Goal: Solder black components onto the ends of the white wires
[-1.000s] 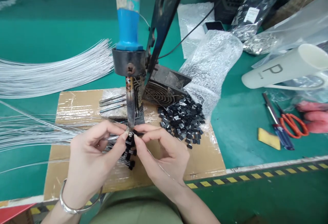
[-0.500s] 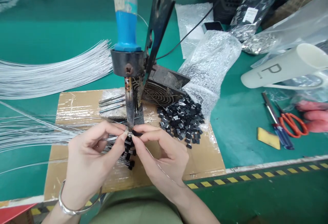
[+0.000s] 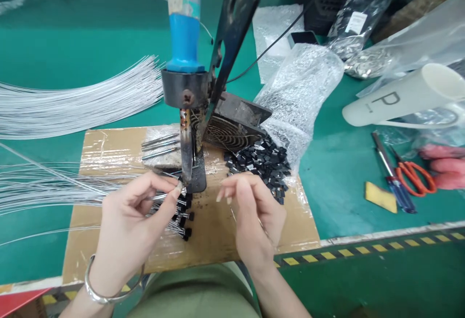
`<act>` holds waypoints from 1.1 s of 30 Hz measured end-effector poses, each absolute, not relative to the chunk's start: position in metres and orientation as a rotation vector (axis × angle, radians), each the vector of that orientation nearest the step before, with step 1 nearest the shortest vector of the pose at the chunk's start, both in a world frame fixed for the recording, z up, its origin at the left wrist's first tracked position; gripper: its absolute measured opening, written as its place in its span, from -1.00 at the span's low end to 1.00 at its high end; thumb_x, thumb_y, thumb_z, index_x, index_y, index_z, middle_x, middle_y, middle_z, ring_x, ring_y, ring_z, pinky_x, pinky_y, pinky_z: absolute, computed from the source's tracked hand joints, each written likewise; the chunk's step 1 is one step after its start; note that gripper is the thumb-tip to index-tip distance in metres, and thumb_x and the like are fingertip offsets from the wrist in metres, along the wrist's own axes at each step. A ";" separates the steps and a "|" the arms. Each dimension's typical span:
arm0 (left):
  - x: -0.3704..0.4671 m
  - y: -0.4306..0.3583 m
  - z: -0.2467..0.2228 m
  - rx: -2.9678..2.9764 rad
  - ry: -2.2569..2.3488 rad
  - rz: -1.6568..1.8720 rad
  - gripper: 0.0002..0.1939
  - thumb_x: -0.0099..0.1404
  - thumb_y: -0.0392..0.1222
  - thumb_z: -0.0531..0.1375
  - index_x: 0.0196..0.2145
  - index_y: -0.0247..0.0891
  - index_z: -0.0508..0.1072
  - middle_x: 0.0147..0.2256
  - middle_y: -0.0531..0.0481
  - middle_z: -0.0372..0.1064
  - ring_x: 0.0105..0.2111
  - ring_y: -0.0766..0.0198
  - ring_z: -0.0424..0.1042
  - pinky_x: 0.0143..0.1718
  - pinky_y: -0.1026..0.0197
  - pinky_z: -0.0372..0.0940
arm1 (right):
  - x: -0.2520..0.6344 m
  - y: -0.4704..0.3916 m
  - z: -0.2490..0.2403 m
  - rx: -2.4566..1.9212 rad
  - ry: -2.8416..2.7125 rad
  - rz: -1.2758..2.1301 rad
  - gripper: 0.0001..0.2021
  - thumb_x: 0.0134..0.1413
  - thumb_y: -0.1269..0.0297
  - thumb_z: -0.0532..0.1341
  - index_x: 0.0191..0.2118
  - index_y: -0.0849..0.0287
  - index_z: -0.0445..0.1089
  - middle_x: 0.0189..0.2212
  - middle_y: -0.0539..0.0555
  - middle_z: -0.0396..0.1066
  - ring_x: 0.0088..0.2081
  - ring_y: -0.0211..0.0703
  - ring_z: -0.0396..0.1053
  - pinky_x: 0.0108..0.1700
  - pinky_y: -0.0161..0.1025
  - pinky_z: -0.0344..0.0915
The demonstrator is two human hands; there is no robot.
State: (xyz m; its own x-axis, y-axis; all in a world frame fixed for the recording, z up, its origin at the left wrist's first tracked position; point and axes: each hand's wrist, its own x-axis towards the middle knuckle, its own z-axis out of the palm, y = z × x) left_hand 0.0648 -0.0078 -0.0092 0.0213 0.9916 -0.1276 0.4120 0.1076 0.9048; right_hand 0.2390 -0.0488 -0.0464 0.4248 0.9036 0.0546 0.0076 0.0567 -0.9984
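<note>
A soldering iron (image 3: 186,129) with a blue handle hangs tip-down in a black clamp stand (image 3: 227,41). Just below and left of its tip, my left hand (image 3: 136,216) pinches a wire whose small shiny end (image 3: 183,190) pokes out past the fingertips. My right hand (image 3: 259,216) is apart from it, beside the pile of small black parts (image 3: 257,163), with fingers curled around a thin strand of solder wire (image 3: 233,214). Under my left fingers lie several wires with black ends (image 3: 185,233). Part of the held wire is hidden by my left hand.
Cardboard (image 3: 214,240) covers the green bench. A white wire bundle (image 3: 83,102) lies at left. A fan (image 3: 232,129) stands behind the iron. To the right are a white mug (image 3: 399,97), orange-handled scissors (image 3: 416,177), a screwdriver (image 3: 395,187) and a yellow sponge (image 3: 380,197).
My right hand has moved right, away from the iron's tip, taking the solder wire along. My left hand stays near the tip, still pinching. The view has shifted slightly.
</note>
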 end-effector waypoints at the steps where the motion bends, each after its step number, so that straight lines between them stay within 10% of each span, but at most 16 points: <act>1: 0.065 -0.008 -0.009 1.433 1.524 0.852 -0.92 0.27 -0.19 0.39 -0.39 -0.15 0.61 -0.34 0.06 0.67 -0.54 0.37 0.43 -0.55 0.32 0.24 | 0.241 -0.049 -0.048 -1.299 -0.910 0.879 -0.70 0.55 0.23 0.10 -0.14 0.10 0.59 -0.34 0.04 0.51 -0.32 -0.14 0.48 -0.24 -0.17 0.43; 5: 0.064 -0.007 -0.008 1.425 1.511 0.842 -0.93 0.28 -0.21 0.38 -0.39 -0.15 0.62 -0.34 0.05 0.67 -0.50 0.35 0.47 -0.48 0.33 0.32 | 0.243 -0.052 -0.052 -1.229 -0.926 0.966 -0.76 0.53 0.26 0.07 0.05 0.07 0.48 -0.25 0.06 0.55 -0.25 -0.08 0.50 -0.16 -0.11 0.44; 11: 0.066 -0.006 -0.008 1.445 1.528 0.831 -0.92 0.28 -0.22 0.37 -0.39 -0.14 0.61 -0.34 0.08 0.67 -0.49 0.37 0.47 -0.50 0.35 0.28 | 0.241 -0.055 -0.049 -1.283 -1.040 0.937 -0.74 0.50 0.32 0.10 -0.34 0.07 0.25 -0.40 -0.03 0.25 -0.34 -0.15 0.28 -0.28 -0.18 0.26; 20: 0.066 -0.006 -0.009 1.441 1.526 0.810 -0.93 0.29 -0.19 0.38 -0.38 -0.14 0.61 -0.44 0.10 0.59 -0.56 0.38 0.37 -0.56 0.32 0.19 | 0.233 -0.049 -0.040 -1.241 -1.135 0.971 -0.81 0.38 0.50 0.25 -0.27 0.08 0.36 -0.03 0.06 0.58 0.04 -0.15 0.54 0.14 -0.17 0.40; 33: 0.055 -0.011 -0.023 1.816 1.585 0.814 -0.89 0.36 -0.24 0.32 -0.36 -0.12 0.59 -0.38 0.15 0.58 -0.48 0.36 0.38 -0.39 0.25 0.31 | 0.243 -0.051 -0.045 -1.326 -1.082 0.944 -0.83 0.40 0.46 0.26 -0.26 0.08 0.42 -0.12 0.01 0.65 -0.04 -0.20 0.60 0.04 -0.28 0.44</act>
